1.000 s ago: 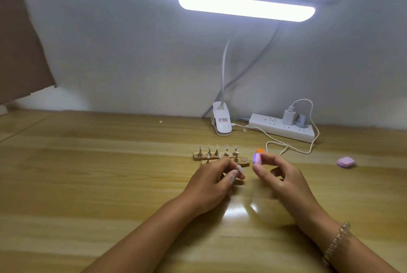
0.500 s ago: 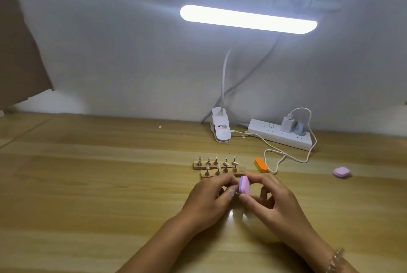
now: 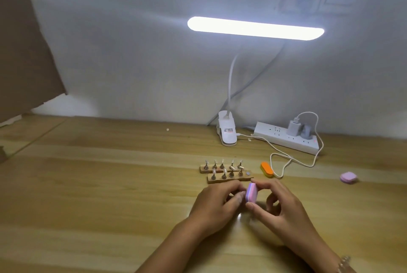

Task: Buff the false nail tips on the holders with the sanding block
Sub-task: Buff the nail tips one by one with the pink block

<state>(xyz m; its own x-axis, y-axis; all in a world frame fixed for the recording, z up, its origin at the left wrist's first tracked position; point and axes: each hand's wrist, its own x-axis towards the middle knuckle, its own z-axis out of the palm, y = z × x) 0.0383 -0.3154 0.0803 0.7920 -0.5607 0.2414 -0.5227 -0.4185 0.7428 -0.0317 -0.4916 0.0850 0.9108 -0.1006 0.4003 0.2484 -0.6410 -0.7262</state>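
Right hand (image 3: 284, 206): grip pinches the pink-and-purple sanding block (image 3: 251, 192) between thumb and forefinger, on edge over the table (image 3: 110, 184). Left hand (image 3: 217, 204): fingers curled against the block (grip contents hidden). Holders (image 3: 229, 179) with nail tips (image 3: 222, 161) at 12 o'clock, near. Lamp clip (image 3: 228, 135) label: illegible.

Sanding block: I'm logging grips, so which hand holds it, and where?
The right hand pinches the sanding block at its top and bottom ends. The left hand: cannot tell.
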